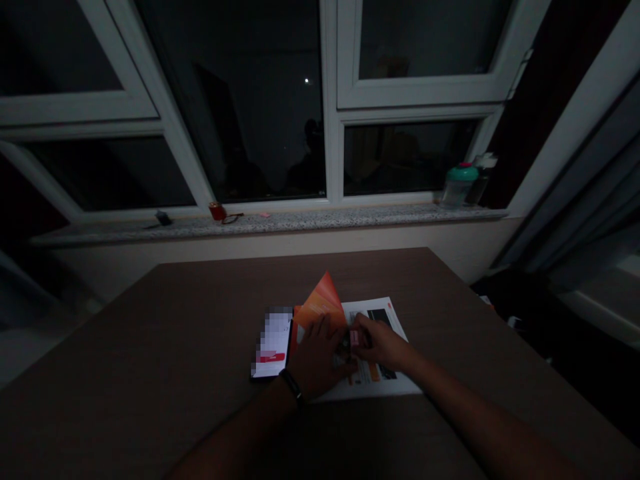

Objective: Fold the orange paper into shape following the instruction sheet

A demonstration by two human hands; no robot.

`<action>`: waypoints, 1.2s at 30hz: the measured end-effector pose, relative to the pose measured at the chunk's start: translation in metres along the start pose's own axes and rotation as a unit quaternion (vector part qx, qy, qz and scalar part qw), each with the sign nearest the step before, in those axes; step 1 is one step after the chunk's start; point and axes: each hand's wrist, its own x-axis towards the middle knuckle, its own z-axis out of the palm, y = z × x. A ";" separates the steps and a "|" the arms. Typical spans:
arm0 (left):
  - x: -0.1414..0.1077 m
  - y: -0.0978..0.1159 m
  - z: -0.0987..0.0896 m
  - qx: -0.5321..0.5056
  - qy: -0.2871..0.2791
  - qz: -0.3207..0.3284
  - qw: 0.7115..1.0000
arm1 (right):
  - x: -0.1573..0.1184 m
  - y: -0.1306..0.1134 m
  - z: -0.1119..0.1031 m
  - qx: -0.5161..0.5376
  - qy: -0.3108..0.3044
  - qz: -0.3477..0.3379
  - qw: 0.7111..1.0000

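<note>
The booklet (320, 303) lies on the surface (190, 340), with the phone (273, 343) just beside it on the left. The left hand (316, 357) rests on the booklet, and the right hand (381, 341) is to its right, over the same booklet. Behind the surface runs the sill (320, 221), with the window (260, 127) behind that. On the sill, the jar (217, 211) stands left of centre and the bottle (459, 187) near the right end.

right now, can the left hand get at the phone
Likely yes: the phone lies close beside the left hand, its screen uncovered, though that hand would have to lift off the orange page first.
</note>
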 end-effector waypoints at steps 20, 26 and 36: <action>0.004 -0.003 0.003 0.039 0.012 0.012 0.999 | -0.007 -0.007 -0.006 -0.043 -0.047 -0.034 0.997; 0.003 -0.001 0.000 0.030 0.015 0.021 0.999 | -0.008 -0.005 -0.008 -0.021 -0.089 -0.042 0.995; 0.003 -0.002 0.003 0.030 0.034 0.033 0.998 | 0.001 -0.001 0.001 0.022 0.034 0.000 0.999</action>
